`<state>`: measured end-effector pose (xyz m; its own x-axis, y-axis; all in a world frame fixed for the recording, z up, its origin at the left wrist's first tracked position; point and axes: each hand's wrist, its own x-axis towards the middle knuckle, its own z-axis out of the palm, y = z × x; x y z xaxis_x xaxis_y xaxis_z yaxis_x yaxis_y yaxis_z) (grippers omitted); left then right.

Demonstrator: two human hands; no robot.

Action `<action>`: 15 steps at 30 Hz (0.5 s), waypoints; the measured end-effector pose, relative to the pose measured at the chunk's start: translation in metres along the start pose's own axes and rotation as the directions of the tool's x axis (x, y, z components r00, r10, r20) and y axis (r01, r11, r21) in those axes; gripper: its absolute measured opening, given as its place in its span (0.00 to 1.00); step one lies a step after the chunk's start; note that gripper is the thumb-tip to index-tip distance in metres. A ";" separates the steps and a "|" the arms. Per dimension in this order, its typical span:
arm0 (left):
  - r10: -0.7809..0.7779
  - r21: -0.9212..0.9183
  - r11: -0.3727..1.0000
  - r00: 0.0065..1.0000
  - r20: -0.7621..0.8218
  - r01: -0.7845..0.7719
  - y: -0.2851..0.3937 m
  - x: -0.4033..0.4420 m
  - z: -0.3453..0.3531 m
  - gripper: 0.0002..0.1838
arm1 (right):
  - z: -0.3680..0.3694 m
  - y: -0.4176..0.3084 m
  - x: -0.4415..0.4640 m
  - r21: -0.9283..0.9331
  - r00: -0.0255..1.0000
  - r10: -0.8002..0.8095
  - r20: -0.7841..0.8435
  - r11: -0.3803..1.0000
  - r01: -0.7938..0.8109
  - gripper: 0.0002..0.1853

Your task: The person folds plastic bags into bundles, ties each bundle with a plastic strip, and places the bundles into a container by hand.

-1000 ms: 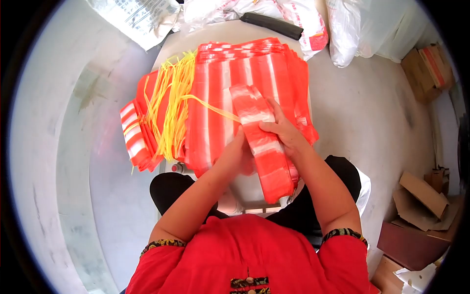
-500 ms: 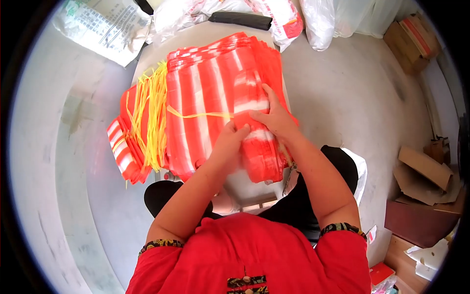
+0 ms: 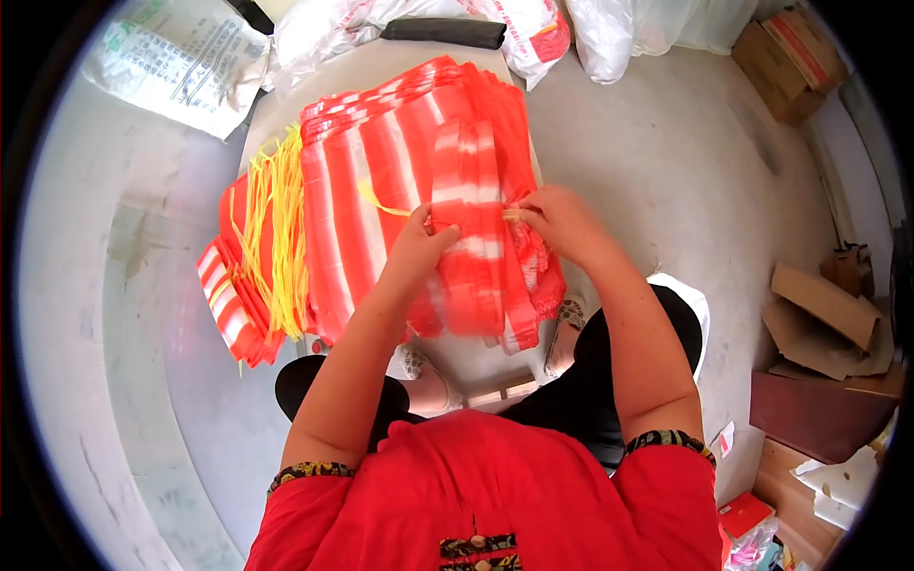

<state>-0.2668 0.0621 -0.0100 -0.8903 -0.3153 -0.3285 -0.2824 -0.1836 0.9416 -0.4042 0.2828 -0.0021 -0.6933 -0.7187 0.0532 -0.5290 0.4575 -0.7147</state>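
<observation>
A folded bundle of red and white striped plastic bags (image 3: 466, 181) lies over a large flat stack of the same bags (image 3: 367, 181). My left hand (image 3: 424, 243) is closed at the bundle's left edge, thumb on top. At its right edge my right hand (image 3: 557, 224) pinches a yellow strip (image 3: 512, 215), whose other end (image 3: 381, 200) sticks out left of the bundle. A heap of yellow strips (image 3: 276, 228) rests on the stack's left side. Further left sits a folded striped bundle (image 3: 228, 305) with a yellow strip around it.
A black roll (image 3: 444, 33) lies at the far edge of the table (image 3: 271, 109). White printed sacks (image 3: 181, 62) and white plastic bags (image 3: 600, 38) stand beyond. Cardboard boxes (image 3: 788, 65) are at the back right, an open carton (image 3: 824, 319) at the right.
My right hand has moved off the bundle's top to its right edge, with the yellow strip now between its fingers. The strip's left end has come free of the heap. The view has shifted.
</observation>
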 end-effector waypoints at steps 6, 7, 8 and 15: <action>0.019 0.013 1.000 0.998 -0.061 -0.018 -0.008 0.002 0.000 0.29 | -0.045 -0.034 -0.005 -0.091 0.939 0.302 0.162 0.953 -0.290 0.18; 0.022 0.012 1.000 0.998 -0.054 -0.021 -0.012 0.005 -0.001 0.28 | -0.044 -0.025 -0.001 -0.058 0.938 0.306 0.163 0.952 -0.300 0.18; 0.025 0.010 1.000 0.999 -0.049 -0.024 -0.014 0.007 -0.003 0.28 | -0.040 -0.018 0.002 -0.025 0.937 0.309 0.164 0.951 -0.309 0.18; 0.017 0.132 0.991 0.997 -0.079 -0.007 -0.011 0.004 -0.002 0.24 | 0.004 -0.036 0.023 0.429 0.986 -0.168 -0.010 0.889 0.156 0.20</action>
<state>-0.2666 0.0610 -0.0223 -0.8643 -0.3906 -0.3169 -0.3209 -0.0569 0.9454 -0.3984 0.2476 0.0221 -0.5995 -0.7799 0.1799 -0.3688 0.0697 -0.9269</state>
